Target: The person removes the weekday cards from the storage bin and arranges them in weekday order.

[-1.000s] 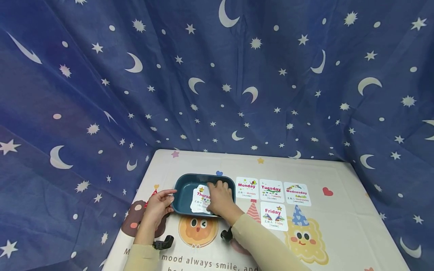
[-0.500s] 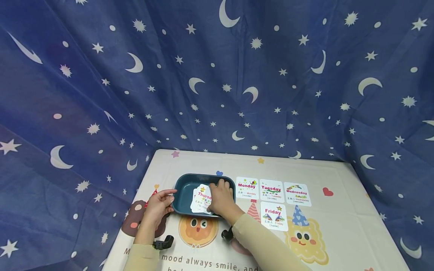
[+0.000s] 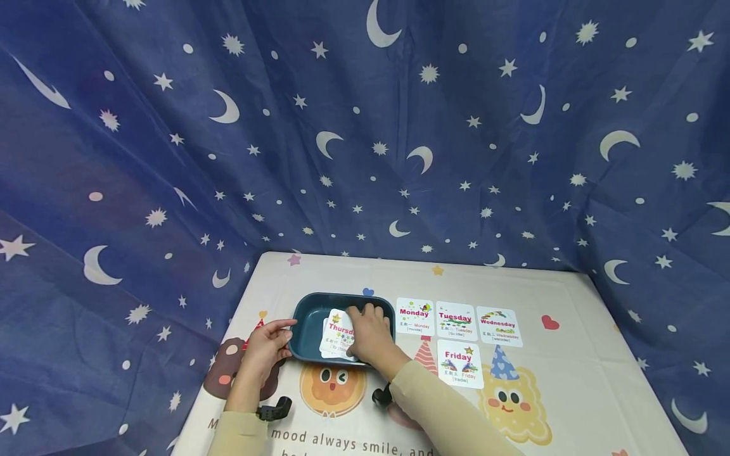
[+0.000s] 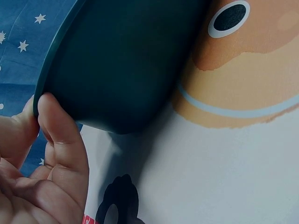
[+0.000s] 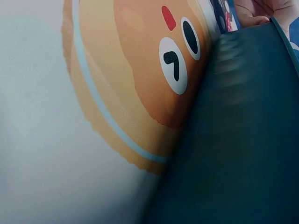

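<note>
Head view: a dark teal tray (image 3: 310,332) is sitting at the lower centre of the frame on a pale printed worktop (image 3: 576,373). At the tray's left end, the left hand (image 3: 267,342) is pinching the rim, its grip narrowed to the rim's thickness. The right hand (image 3: 373,337) is reaching into the tray's right half, fingers bent, covering the right side of the Thursday card (image 3: 336,329); whether this grip is pinching the card or only pressing it, I cannot tell. Another white edge is showing underneath. Right of the tray, the Monday card (image 3: 414,325), Tuesday card (image 3: 455,328) and Wednesday card (image 3: 499,334) are forming a row; the Friday card (image 3: 459,373) is lying below Tuesday. The Thursday card is looking light, thin and fairly stiff, probably slippery; an edge or corner seems the best hold. Tray walls are hemming it in, while room is opening toward the lower right.

Left wrist view: at left, thumb and finger are pinching the tray's rim; the tray is filling the upper middle.

Right wrist view: the tray's outer wall is filling the lower right; the right hand is staying out of sight.
</note>
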`<state>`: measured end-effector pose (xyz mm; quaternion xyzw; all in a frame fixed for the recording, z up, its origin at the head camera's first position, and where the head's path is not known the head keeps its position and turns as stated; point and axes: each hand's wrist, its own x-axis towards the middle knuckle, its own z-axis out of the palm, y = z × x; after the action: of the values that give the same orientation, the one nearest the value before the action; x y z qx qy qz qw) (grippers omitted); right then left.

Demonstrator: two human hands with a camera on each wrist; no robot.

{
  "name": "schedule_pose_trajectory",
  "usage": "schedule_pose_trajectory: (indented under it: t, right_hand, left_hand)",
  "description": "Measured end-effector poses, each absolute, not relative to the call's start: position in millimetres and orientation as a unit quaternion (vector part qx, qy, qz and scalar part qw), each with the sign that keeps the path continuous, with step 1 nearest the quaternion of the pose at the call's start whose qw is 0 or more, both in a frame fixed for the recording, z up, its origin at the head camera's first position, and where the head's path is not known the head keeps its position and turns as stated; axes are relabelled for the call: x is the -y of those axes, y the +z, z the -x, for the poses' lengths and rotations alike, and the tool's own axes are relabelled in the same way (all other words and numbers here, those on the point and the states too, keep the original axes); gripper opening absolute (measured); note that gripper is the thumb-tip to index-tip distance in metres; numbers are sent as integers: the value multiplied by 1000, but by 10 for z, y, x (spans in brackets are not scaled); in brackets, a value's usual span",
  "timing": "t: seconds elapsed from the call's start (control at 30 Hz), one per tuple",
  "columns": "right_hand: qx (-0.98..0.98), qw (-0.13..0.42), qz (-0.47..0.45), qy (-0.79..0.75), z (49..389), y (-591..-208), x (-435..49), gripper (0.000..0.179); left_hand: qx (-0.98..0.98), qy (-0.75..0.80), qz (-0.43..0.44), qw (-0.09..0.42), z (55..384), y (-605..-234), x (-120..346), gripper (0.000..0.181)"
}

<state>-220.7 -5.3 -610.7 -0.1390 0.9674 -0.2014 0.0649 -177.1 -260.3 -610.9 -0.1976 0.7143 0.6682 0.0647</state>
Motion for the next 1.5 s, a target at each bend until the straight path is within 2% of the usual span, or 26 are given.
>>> schedule_pose_trajectory:
  t: [0.2,0.43,0.77,1.03,1.33,1.5]
  right_hand:
    - [-967,64,137,-206,2207,-6132,64,97]
    - [-963,61,138,-224,2195,-6090,58,73]
    - [-956,74,132,-253,2202,-6049,53,70]
    - [-951,79,166,-247,2240,-6017,5,62]
    - [-945,73,167,-272,2280,-5973,-43,39]
    - [-937,70,160,-303,2296,-5954,-43,36]
  left_hand:
    - [-711,672,197,66,1771,-6123,2609,33]
    - [-711,672,198,66,1772,-6121,2610,33]
    - [-711,674,190,62,1768,-6144,2615,32]
    - [-710,676,188,63,1782,-6147,2623,32]
    - [-713,671,192,61,1770,-6120,2608,32]
    - [-715,669,193,63,1763,-6111,2605,32]
